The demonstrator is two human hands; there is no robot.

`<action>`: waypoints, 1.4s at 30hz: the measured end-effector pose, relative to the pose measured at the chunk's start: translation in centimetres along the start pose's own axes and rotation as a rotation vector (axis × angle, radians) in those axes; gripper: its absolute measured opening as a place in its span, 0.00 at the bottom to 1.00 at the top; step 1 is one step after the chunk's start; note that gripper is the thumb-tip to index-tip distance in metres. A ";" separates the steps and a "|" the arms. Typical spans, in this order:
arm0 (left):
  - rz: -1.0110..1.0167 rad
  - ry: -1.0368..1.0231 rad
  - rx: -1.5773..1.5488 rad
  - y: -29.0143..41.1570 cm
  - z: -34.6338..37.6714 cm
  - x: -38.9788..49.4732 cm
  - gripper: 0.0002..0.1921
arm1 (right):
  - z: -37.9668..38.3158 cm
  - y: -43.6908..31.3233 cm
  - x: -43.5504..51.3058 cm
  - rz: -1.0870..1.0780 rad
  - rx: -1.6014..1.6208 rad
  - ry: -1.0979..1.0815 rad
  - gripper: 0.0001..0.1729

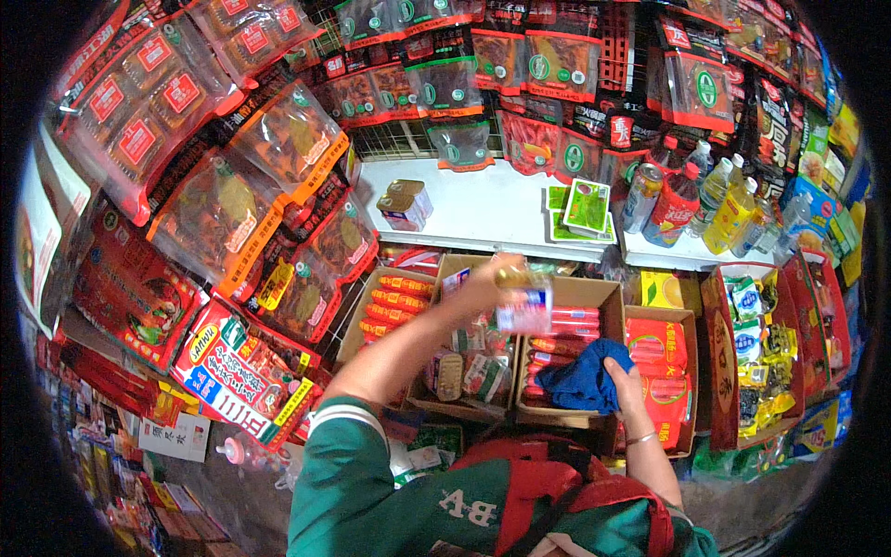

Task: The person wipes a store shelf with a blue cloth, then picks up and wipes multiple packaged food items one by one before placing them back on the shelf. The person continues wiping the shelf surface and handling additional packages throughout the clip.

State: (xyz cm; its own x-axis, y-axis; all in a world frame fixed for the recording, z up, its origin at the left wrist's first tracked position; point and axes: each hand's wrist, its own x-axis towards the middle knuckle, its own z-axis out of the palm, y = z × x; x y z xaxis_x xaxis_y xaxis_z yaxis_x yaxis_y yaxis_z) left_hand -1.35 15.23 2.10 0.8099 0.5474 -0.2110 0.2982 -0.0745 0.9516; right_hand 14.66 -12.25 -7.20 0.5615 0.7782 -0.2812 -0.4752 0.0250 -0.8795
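Note:
My left hand [500,276] grips a rectangular food tin [525,310] with a gold top and a blue-and-pink label, blurred by motion. It is held above the cardboard boxes, just in front of the white shelf [480,205]. In my right hand [626,387] is a bunched dark blue cloth [583,377], over a carton of red-wrapped sausages [565,322]. A similar gold-topped tin [405,206] stands alone on the left part of the shelf. Below my left forearm, an open carton [461,262] holds more tins and small packs, partly covered by the arm.
Green flat packs [586,207] are stacked at the shelf's right end. Several drink bottles [728,216] and a can [642,198] crowd the shelf farther right. Hotpot seasoning bags [289,139] hang at the left and back. A red box [724,390] of small packets stands at right.

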 end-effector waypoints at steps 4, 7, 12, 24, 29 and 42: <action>0.467 0.233 0.384 0.6 -8.0 7.8 0.33 | -0.3 1.8 0.2 -0.242 -0.300 0.101 0.11; 0.503 0.368 0.926 1.5 -14.3 13.8 0.34 | 0.1 2.1 -0.2 -0.257 -0.380 0.160 0.09; 0.173 0.531 1.410 -0.1 -21.4 19.3 0.14 | 0.9 2.0 -0.8 -0.439 -0.612 0.235 0.07; -0.562 0.337 1.060 -1.9 -25.3 24.3 0.33 | 1.2 2.6 -0.7 -0.541 -0.704 0.310 0.08; -0.508 0.659 1.080 -1.9 -20.9 21.1 0.35 | 1.4 2.5 -0.7 -0.542 -0.688 0.340 0.07; 0.081 0.593 1.110 -4.0 -17.1 15.2 0.29 | 1.0 2.6 -0.7 -0.439 -0.669 0.314 0.11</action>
State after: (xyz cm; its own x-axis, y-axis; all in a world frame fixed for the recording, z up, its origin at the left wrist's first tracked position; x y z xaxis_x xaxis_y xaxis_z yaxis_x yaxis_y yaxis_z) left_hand 1.10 38.13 -1.06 0.5806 0.7762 0.2459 0.7543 -0.6264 0.1965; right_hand 12.38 -12.12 -8.88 0.8092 0.5728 0.1311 0.2728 -0.1686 -0.9472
